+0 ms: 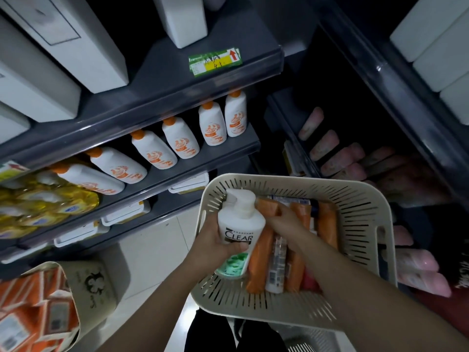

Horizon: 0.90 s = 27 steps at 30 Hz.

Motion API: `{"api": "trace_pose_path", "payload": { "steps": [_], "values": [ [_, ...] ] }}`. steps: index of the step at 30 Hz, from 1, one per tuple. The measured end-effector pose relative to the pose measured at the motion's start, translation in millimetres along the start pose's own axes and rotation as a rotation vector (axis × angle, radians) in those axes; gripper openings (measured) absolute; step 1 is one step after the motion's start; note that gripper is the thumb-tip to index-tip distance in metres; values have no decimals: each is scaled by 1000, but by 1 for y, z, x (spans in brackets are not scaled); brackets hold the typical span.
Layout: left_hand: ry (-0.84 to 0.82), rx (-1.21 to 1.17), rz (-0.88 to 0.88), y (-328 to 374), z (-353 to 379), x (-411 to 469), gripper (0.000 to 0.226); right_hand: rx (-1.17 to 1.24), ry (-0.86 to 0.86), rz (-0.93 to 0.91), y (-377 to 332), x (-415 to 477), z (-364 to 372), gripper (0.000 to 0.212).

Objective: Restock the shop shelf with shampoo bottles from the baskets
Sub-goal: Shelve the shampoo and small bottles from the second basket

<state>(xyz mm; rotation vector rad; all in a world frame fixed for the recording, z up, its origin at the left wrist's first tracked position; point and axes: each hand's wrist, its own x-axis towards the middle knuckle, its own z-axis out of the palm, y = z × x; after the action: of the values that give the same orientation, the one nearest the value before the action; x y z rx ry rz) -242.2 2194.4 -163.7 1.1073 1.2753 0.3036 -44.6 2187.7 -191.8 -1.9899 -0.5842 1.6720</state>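
one white pump bottle [239,224], labelled clear, sits upright in the left hand [215,240] at the near-left corner of the beige slotted basket [360,207]. the fingers [237,247] of that hand wrap around its lower body, thumb across the front under the label, so the grip is closed on the bottle and the pump head points up and away. held by the body like this it looks ready to come out of the basket toward the shelf, label outward.

just right of those fingers, the right hand [281,219] reaches into the basket with its fingers curled onto the top of an orange tube [266,209]; whether they pinch it or only press on it i cannot tell (the knuckles hide the tips). my guess is it steadies or sorts the remaining stock while the left lifts. more orange tubes [327,224] and a clear bottle [278,265] lie side by side beneath both hands, and a green-patterned pack [234,264] lies under the left wrist.

beyond and left of the fingers, the dark shelf [203,161] carries a row of white bottles with orange caps [212,127], standing in a line facing front. a second basket [76,295] with orange packets sits on the floor, down left of the left forearm. pink bottles [416,270] line the shelves to the right.
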Motion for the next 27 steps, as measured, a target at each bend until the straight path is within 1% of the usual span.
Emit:
{"api": "trace_pose_path", "payload": {
  "steps": [1, 2, 5, 6, 8, 9, 11, 12, 13, 14, 16, 18, 20, 22, 27],
  "values": [
    [-4, -8, 4, 4, -1, -3, 81, 48, -30, -6, 1, -5, -3, 38],
    [1, -14, 11, 9, -2, -7, 77, 68, -53, -16, 3, -10, -5, 38],
    [28, -48, 57, 25, -8, -19, 65, 14, -61, -70, -3, -26, -8, 41],
    [40, -61, 67, 31, -11, -24, 65, -24, -49, -82, -5, -30, -11, 42],
    [79, -99, 87, 43, -19, -35, 68, -47, -59, -111, -14, -42, -16, 38],
    [97, -121, 102, 49, -23, -40, 67, -34, -81, -124, -20, -48, -19, 37],
    [130, -153, 137, 63, -32, -52, 61, 26, -110, -135, -33, -59, -26, 47],
    [138, -176, 155, 71, -38, -58, 62, 72, -117, -138, -42, -64, -29, 52],
    [143, -199, 167, 79, -44, -62, 65, 124, -119, -148, -50, -69, -31, 52],
    [147, -212, 177, 87, -50, -67, 69, 170, -114, -169, -59, -73, -32, 47],
    [148, -231, 214, 102, -65, -80, 77, 251, -107, -241, -80, -86, -29, 29],
    [168, -257, 236, 118, -80, -92, 81, 318, -88, -309, -103, -104, -19, 24],
    [201, -270, 263, 132, -96, -104, 73, 288, -69, -402, -128, -122, -6, 29],
    [216, -268, 306, 148, -114, -117, 62, 233, -74, -509, -152, -141, 9, 29],
    [263, -237, 415, 184, -165, -155, 53, 104, -89, -690, -211, -191, 49, 31]
  ]
}}
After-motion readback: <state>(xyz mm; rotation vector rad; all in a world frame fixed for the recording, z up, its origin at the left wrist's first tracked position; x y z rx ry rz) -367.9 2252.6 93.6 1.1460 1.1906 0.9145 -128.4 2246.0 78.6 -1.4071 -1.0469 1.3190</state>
